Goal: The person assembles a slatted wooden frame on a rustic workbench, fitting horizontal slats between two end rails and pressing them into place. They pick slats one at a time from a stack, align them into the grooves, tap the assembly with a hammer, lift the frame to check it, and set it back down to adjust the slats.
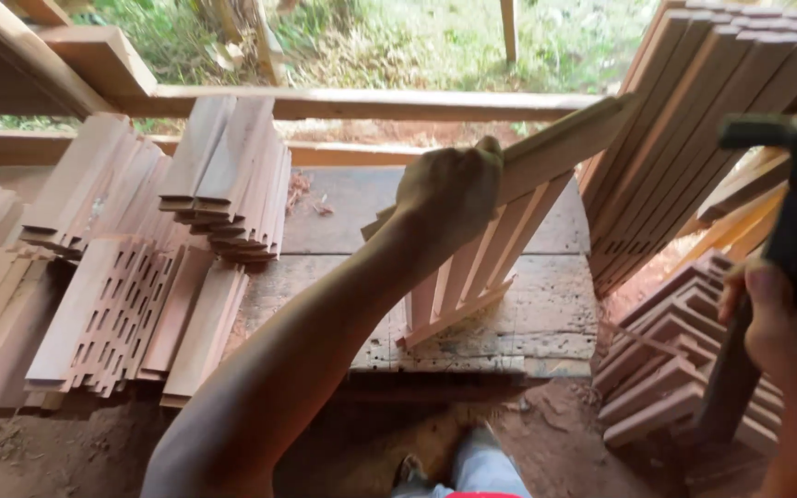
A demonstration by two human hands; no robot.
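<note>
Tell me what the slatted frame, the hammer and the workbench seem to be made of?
Slatted frame: bare reddish wood, apparently unvarnished, with a matte sawn look; the left hand grips its top rail. Hammer in the right hand: dark, dull head, probably metal; handle material unclear. Workbench: rough, weathered grey planks, pitted and stained.

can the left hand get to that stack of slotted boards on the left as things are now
Probably not right away. The left hand is closed around the top rail of the slat frame; the slotted boards lie open to the side, with nothing between.
</note>
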